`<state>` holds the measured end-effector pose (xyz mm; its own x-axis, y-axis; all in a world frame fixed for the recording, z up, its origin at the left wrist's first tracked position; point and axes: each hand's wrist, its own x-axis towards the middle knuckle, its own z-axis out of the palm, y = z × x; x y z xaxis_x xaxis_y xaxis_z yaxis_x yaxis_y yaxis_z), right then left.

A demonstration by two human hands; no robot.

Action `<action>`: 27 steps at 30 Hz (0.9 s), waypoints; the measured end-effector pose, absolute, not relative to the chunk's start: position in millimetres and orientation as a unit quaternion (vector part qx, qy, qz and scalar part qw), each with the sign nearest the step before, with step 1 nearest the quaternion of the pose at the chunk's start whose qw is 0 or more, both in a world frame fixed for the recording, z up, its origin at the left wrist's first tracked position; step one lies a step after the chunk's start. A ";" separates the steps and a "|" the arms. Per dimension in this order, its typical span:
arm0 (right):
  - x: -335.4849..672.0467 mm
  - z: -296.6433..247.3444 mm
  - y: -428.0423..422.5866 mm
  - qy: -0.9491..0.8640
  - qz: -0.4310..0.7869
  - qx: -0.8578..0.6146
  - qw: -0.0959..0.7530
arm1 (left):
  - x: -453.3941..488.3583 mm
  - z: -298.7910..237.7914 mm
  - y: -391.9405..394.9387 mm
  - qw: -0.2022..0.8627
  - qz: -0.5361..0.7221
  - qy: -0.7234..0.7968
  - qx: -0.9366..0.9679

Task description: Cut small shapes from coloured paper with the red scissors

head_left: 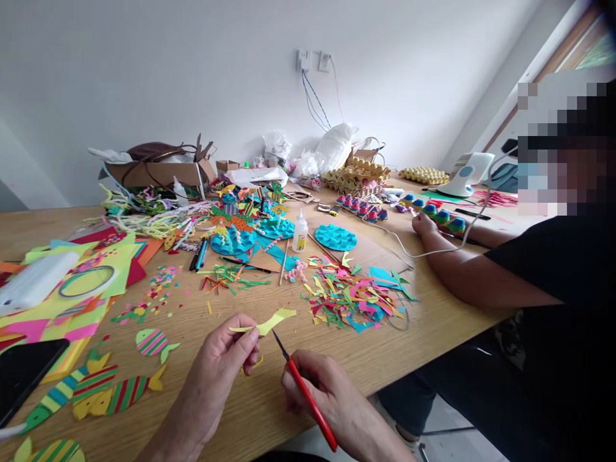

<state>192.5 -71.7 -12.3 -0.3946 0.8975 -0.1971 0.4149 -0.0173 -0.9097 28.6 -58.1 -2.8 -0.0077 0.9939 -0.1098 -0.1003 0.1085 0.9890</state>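
Note:
My left hand [230, 353] pinches a thin, pale yellow strip of paper [276, 319] between thumb and fingers. In my right hand [320, 388] is a pair of red-handled scissors [310, 401], seen nearly edge-on. Their dark pointed tip is close to the lower edge of the yellow paper; I cannot tell whether it touches. A small yellow scrap [253, 366] shows beside the left fingers. To the left of my hands lie striped paper fish [128, 393], one pink and green [151, 342]. A pile of coloured paper scraps [353, 295] lies beyond my right hand.
A white glue bottle [300, 232] stands among blue egg-carton discs [335, 237], pens [199, 254] and curled paper. Coloured sheets [115, 256], a tape roll [86, 281] and a phone [31, 378] are at left. A co-worker's arm [462, 269] rests at right near painted egg-carton strips [430, 212] and a cable [433, 252].

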 end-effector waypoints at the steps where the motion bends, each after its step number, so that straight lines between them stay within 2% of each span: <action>1: 192.7 -13.2 -71.9 -0.655 0.518 -0.494 0.243 | 29.9 -3.4 -58.5 0.548 0.496 0.503 0.447; 12: 190.7 -27.6 -72.0 -0.599 0.574 -0.487 0.274 | 37.0 -11.2 -57.7 0.547 0.477 0.501 0.472; 24: 194.1 -26.5 -72.0 -0.577 0.584 -0.509 0.260 | 38.0 -10.2 -56.0 0.558 0.464 0.511 0.461; 27: 196.2 -25.4 -71.2 -0.593 0.547 -0.507 0.304 | 37.0 -8.9 -56.7 0.555 0.461 0.510 0.468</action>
<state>196.2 -71.2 -25.4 -0.3013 0.9334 -0.1947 0.2687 -0.1128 -0.9566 37.0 -56.7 -8.9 0.0539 0.9894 -0.1345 -0.0341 0.1364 0.9901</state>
